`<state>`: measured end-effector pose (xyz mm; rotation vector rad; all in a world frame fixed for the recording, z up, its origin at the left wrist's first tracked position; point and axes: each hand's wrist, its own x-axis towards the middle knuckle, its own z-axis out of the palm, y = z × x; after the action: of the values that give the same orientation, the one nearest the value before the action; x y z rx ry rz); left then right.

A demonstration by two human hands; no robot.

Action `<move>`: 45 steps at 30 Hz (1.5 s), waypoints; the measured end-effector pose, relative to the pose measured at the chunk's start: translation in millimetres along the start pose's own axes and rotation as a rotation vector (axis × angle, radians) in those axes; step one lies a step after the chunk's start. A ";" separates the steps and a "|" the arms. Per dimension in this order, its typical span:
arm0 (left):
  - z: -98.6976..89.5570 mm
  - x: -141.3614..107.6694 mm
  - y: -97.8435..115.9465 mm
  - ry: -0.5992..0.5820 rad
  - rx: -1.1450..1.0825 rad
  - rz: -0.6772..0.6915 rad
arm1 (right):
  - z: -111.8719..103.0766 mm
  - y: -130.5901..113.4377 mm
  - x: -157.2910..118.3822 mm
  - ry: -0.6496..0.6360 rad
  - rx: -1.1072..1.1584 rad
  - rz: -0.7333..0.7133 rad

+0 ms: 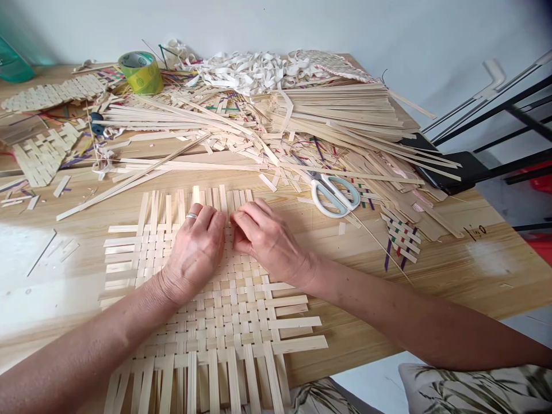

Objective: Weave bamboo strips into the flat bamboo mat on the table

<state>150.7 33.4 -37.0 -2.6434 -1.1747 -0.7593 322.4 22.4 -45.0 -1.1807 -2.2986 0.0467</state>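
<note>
A woven mat of pale flat strips (215, 313) lies on the table, its loose strip ends sticking out on all sides. My left hand (196, 253), with a ring on one finger, rests over the mat's upper middle, its fingers bent down and closed at the strips. Right beside it, my right hand (269, 241) has thumb and fingers pinched together near the mat's far edge. The fingertips of both hands are close to each other around the upright strips, and what exactly they grip is hidden.
White-handled scissors (335, 196) lie right of the mat. Behind are loose strips (345, 109), a roll of yellow-green tape (141, 73), white ribbon scraps (250, 69) and woven pieces (45, 152). A small woven scrap (402, 237) lies at the right, and a black rack (509, 115) stands beyond.
</note>
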 end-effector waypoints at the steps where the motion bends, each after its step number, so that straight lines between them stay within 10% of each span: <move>1: 0.0 0.0 0.2 -0.006 0.004 -0.003 | -0.2 -0.3 0.0 0.001 -0.005 0.000; 17: 4.4 -1.1 1.3 -0.055 -0.030 -0.085 | 0.9 -2.6 -1.0 0.016 -0.077 -0.050; 32: -33.6 -26.1 -37.3 -0.163 -0.001 -0.074 | -22.9 -20.5 23.7 -0.210 -0.087 -0.060; 45: -24.1 -30.3 -25.3 -0.073 -0.084 -0.045 | 13.4 -29.9 11.6 0.007 -0.002 -0.004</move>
<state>105.8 22.9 -33.3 -2.7436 -1.2520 -0.7408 288.3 15.7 -43.0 -1.1752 -2.2956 0.0381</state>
